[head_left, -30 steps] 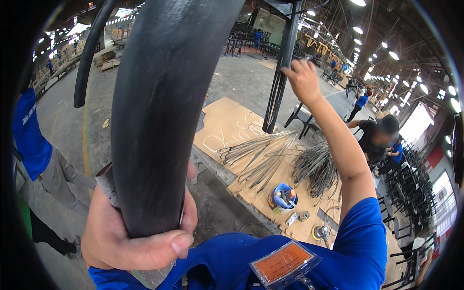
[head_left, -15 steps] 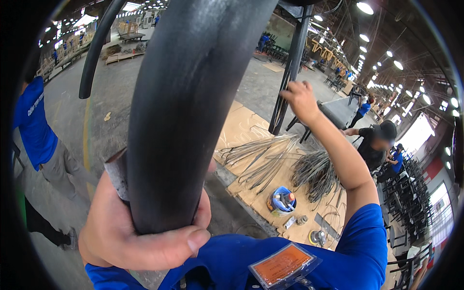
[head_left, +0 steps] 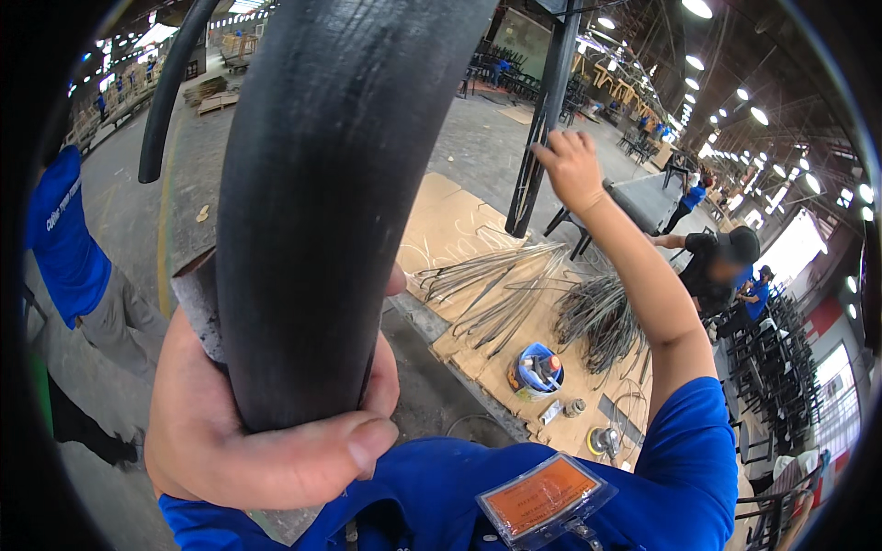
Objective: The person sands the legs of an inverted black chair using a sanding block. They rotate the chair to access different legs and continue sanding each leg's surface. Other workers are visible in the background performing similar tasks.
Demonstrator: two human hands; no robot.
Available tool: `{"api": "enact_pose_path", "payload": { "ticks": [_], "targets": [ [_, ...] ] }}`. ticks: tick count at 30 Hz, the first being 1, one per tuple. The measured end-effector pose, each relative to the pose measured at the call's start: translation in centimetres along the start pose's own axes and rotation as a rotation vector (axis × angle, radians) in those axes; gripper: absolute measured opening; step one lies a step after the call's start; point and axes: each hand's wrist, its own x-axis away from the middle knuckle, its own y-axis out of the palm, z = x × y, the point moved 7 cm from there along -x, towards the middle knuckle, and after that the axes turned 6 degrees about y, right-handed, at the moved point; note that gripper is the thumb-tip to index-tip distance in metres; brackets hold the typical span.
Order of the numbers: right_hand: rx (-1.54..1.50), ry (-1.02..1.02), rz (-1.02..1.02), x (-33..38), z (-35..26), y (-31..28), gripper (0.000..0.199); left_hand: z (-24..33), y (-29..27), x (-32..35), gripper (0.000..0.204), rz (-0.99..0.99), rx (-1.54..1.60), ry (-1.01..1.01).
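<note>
My left hand (head_left: 266, 432) is wrapped round the lower end of a thick, curved black leg (head_left: 322, 211), which looms close and fills the upper middle. Between the palm and the leg's left side sits a curled grey piece (head_left: 199, 308), like folded sandpaper. My right hand (head_left: 571, 170) is raised at arm's length, its fingers curled at the edge of a dark, grooved bar (head_left: 533, 165). Its inner fingertips are hard to see. Another black curved end (head_left: 158, 147) hangs at upper left; whether these parts join is out of view.
Beyond lies a cardboard-covered table (head_left: 478, 340) with bundles of thin strips (head_left: 602, 317), a blue bucket (head_left: 536, 370) of small items and a round sander (head_left: 603, 443). A co-worker in blue (head_left: 73, 239) stands left; another person in black (head_left: 726, 262) works at right. Stacked black chairs (head_left: 772, 376) stand behind.
The black leg and my left hand have shifted slightly left, and the leg looks a little nearer. My right hand and the grooved bar sit slightly higher. Both grips look the same.
</note>
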Motion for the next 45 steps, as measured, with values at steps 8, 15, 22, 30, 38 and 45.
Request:
{"api": "enact_pose_path", "payload": {
  "ticks": [8,15,22,30,38,45],
  "targets": [
    [-0.098,-0.039,-0.110,0.9,-1.3,2.2,0.019,-0.1,0.2,-0.4,0.069,-0.016,0.022,0.024],
    [-0.115,-0.257,-0.355,5.2,-7.2,3.0,0.022,0.0,0.2,-0.8,0.069,-0.011,-0.020,0.058],
    [-0.160,-0.088,-0.125,3.9,-3.9,6.0,0.023,0.1,0.2,-0.9,0.068,0.017,-0.079,0.055],
    [-0.810,0.276,-0.440,11.4,-8.7,6.6,0.013,-0.8,-0.7,-2.0,0.067,-0.037,-0.123,0.070],
    [-0.996,0.346,-0.292,7.0,-12.6,-4.9,0.010,-5.0,-1.8,-4.9,0.063,-0.230,-0.206,0.108],
    [-2.187,0.201,-0.130,4.8,-18.3,-19.8,0.011,-10.1,-3.8,-8.7,0.026,-0.430,-0.069,0.123]
  ]
}}
